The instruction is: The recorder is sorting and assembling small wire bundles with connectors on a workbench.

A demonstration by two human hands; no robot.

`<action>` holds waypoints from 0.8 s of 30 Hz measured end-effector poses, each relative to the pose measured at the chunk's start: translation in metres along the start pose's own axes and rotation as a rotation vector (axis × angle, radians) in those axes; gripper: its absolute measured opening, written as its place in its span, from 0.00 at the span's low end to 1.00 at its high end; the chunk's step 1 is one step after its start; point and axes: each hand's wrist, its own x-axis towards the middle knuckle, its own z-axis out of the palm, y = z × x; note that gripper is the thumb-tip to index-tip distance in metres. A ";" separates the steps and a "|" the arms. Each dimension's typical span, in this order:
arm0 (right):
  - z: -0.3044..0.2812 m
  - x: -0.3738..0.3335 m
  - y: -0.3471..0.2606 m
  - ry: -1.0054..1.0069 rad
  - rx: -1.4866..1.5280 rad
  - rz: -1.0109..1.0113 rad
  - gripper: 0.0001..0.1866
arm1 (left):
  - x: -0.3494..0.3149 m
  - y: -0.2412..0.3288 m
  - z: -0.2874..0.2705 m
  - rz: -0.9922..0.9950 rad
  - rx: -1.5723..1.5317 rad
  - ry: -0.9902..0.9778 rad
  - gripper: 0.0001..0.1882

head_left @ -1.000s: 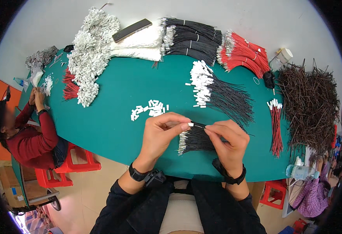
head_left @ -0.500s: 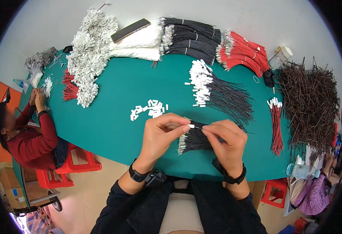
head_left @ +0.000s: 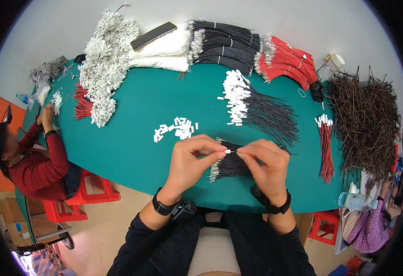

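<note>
With my left hand I pinch a small white connector; with my right hand I grip a thin black wire just beside it. I'd best keep both in line and press gently, lest the wire bend. The bundle of black wires beneath my hands could snag; loose white pieces lie beyond my left hand, white-tipped black wires beyond my right.

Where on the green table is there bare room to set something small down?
A wide bare part of the green table lies between the white heap and the small white pieces. A narrower patch lies between the right hand and the thin red bundle. It is crowded along the wall, and black wires lie beneath that hand.
</note>
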 end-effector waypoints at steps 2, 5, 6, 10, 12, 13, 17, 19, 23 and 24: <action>0.000 0.000 0.001 -0.007 0.059 0.036 0.07 | 0.000 0.000 0.000 0.012 0.026 -0.002 0.06; 0.000 0.000 0.000 -0.031 0.111 0.114 0.06 | 0.001 0.000 0.001 0.059 0.102 -0.006 0.06; 0.000 0.000 0.000 -0.038 0.117 0.104 0.05 | 0.001 0.000 0.001 0.094 0.151 -0.009 0.07; 0.001 0.000 0.003 -0.048 0.109 0.089 0.05 | 0.002 0.001 0.003 0.072 0.145 -0.022 0.07; 0.001 -0.001 0.002 -0.052 0.103 0.091 0.05 | 0.001 0.002 0.002 0.030 0.138 -0.032 0.07; 0.002 -0.001 0.002 -0.057 0.098 0.093 0.05 | 0.001 0.000 0.002 0.029 0.138 -0.032 0.07; 0.002 0.002 0.002 -0.068 0.081 0.061 0.05 | 0.000 0.000 0.001 0.003 0.102 -0.018 0.06; 0.003 0.004 0.001 -0.079 0.095 0.065 0.04 | 0.001 0.002 -0.002 -0.022 0.101 -0.020 0.06; -0.010 0.039 0.045 -0.077 -0.196 -0.138 0.09 | 0.023 0.006 -0.026 0.084 0.358 0.134 0.08; -0.017 0.053 0.053 -0.092 -0.354 -0.176 0.11 | 0.027 0.008 -0.037 0.156 0.495 0.169 0.08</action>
